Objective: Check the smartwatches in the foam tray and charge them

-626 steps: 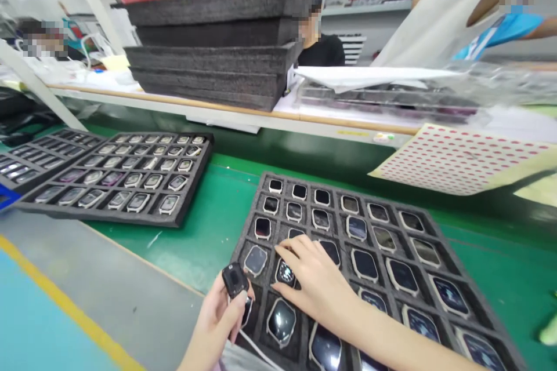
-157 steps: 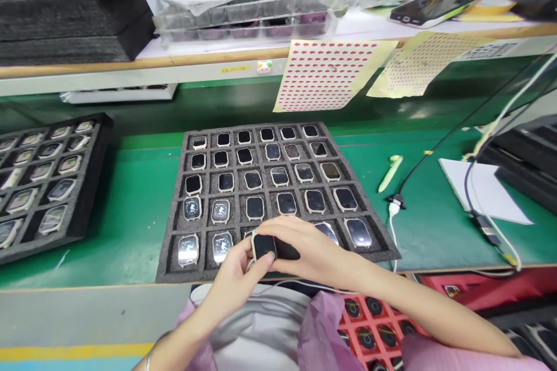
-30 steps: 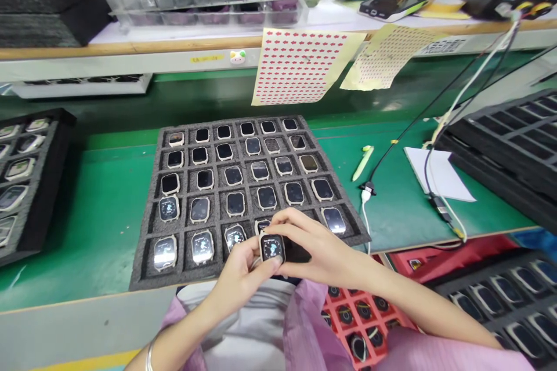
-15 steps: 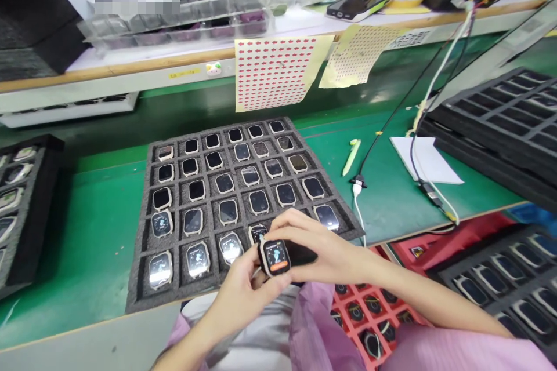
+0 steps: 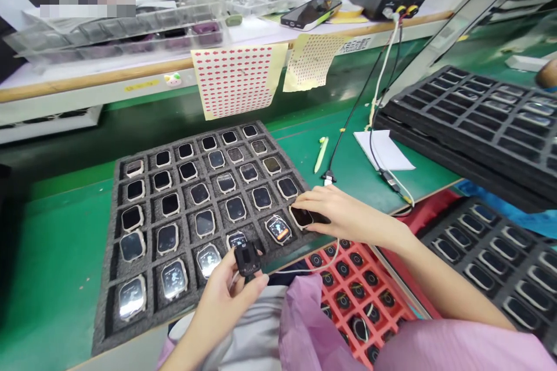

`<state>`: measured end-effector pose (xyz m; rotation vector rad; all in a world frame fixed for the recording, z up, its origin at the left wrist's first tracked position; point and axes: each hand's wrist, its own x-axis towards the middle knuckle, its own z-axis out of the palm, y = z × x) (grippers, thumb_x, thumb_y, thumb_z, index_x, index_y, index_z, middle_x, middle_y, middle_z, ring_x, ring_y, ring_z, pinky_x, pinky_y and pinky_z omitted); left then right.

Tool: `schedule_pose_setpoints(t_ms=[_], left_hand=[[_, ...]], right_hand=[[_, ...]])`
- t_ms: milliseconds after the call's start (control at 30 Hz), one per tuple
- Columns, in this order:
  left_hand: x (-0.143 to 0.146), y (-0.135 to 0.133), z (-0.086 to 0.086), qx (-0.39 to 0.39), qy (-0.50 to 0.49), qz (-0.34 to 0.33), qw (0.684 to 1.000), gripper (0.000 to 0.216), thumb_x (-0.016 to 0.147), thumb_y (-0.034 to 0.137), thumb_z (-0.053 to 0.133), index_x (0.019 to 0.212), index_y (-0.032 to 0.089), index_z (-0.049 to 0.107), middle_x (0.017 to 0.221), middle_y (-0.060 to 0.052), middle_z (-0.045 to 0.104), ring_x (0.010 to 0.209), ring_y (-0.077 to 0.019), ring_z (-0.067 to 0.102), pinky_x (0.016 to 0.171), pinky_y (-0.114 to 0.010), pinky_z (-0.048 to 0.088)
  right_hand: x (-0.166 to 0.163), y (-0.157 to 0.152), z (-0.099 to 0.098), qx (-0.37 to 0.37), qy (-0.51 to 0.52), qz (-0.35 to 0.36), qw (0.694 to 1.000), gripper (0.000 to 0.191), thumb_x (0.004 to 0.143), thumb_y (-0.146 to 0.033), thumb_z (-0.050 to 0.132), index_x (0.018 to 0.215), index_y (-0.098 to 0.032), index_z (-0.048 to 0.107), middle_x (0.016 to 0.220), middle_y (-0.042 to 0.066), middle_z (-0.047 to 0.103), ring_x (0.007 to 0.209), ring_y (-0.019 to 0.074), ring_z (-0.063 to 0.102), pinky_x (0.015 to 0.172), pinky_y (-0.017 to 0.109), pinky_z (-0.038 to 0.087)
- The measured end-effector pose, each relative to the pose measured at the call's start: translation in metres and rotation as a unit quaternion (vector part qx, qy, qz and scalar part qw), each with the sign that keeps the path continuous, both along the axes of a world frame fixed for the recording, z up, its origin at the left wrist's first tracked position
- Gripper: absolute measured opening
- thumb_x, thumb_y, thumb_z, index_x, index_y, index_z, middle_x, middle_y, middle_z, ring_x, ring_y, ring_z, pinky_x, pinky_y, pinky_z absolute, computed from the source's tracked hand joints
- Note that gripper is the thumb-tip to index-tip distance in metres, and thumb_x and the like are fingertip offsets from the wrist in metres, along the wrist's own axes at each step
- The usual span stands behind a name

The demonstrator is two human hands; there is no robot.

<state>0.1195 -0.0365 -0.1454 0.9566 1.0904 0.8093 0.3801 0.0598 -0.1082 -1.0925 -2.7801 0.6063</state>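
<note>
A dark foam tray on the green bench holds several smartwatch bodies in pockets. My left hand is closed on a small black charging puck with a white cable running off to the right. My right hand reaches over the tray's near right corner, fingers pinched on a dark-screened watch at its pocket. Just left of it a watch with a lit screen lies in its pocket.
A red tray of small round parts sits below the bench edge over a pink garment. Black trays stack at the right. A green pen, white paper, cables, red-dot sticker sheets, a phone.
The lit watch left the puck and now lies in a pocket near the tray's right corner. My right hand moved right to the neighbouring dark watch; my left hand keeps the puck. The view swung right.
</note>
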Motion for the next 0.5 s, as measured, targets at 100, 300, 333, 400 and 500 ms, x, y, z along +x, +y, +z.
schedule_pose_setpoints(t_ms=[100,300,333,400,500], left_hand=[[0.002,0.006,0.003,-0.010,0.003,-0.031,0.999,0.031,0.080,0.025,0.067,0.108,0.017,0.058,0.085,-0.001,0.062,0.059,-0.0073,0.046,0.057,-0.019,0.039],[0.007,0.016,0.000,-0.014,-0.028,-0.080,0.996,0.035,0.077,0.026,0.070,0.108,0.016,0.057,0.091,-0.004,0.063,0.050,-0.0031,0.036,0.046,-0.017,0.029],[0.006,0.017,-0.001,-0.010,-0.033,-0.084,0.996,0.036,0.076,0.028,0.071,0.108,0.015,0.057,0.090,-0.004,0.062,0.050,-0.0031,0.036,0.045,-0.017,0.028],[0.005,0.016,-0.002,-0.007,-0.035,-0.082,0.996,0.039,0.075,0.030,0.072,0.108,0.015,0.058,0.085,-0.002,0.059,0.049,-0.0029,0.034,0.043,-0.017,0.027],[0.003,0.013,-0.004,-0.012,-0.014,-0.066,0.998,0.041,0.077,0.035,0.070,0.110,0.014,0.055,0.075,0.001,0.054,0.043,-0.0018,0.033,0.038,-0.016,0.026]], right_hand=[[0.005,0.001,-0.004,0.014,-0.032,-0.015,0.999,0.036,0.084,-0.016,0.062,0.120,-0.016,0.055,0.121,0.013,0.055,0.107,0.0296,0.052,0.089,0.045,0.040],[-0.019,-0.017,0.011,-0.013,0.140,-0.032,0.990,0.044,0.085,-0.025,0.063,0.127,-0.018,0.049,0.117,0.011,0.051,0.106,0.0248,0.051,0.090,0.038,0.043],[-0.028,-0.022,0.012,-0.021,0.163,-0.012,0.986,0.044,0.085,-0.025,0.064,0.126,-0.018,0.050,0.116,0.011,0.052,0.106,0.0241,0.050,0.090,0.036,0.043],[-0.047,-0.031,0.010,-0.020,0.167,0.036,0.985,0.042,0.085,-0.021,0.063,0.124,-0.017,0.052,0.113,0.011,0.053,0.104,0.0238,0.050,0.089,0.037,0.044],[-0.069,-0.035,0.001,-0.005,0.145,0.072,0.987,0.039,0.084,-0.018,0.060,0.123,-0.012,0.053,0.110,0.014,0.054,0.101,0.0250,0.050,0.088,0.040,0.044]])
